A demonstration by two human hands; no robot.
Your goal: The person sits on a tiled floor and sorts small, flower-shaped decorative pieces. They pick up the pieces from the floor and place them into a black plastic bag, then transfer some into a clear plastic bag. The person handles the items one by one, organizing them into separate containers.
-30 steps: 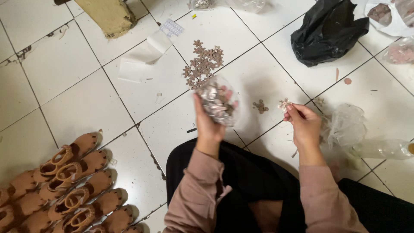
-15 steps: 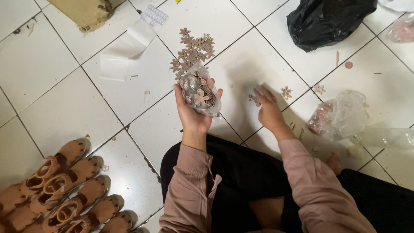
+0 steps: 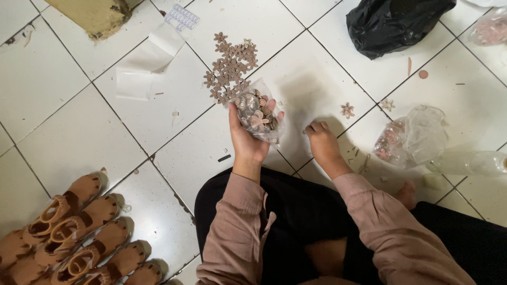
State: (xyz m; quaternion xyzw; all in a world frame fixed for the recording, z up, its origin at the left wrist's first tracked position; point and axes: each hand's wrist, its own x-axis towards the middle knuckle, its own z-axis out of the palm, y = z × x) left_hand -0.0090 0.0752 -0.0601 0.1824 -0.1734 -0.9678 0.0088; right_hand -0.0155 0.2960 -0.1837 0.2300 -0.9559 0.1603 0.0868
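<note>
White floor tiles (image 3: 68, 137) lie under everything. Left hand (image 3: 248, 137) holds a clear bag of flower pieces (image 3: 257, 115). Right hand (image 3: 322, 141), just beside it, presses curled fingers on the floor; I cannot tell if it holds anything.

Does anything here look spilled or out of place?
Yes: a few flower pieces lie loose on the floor tiles, apart from the main pile, with small scraps near the right hand.
</note>
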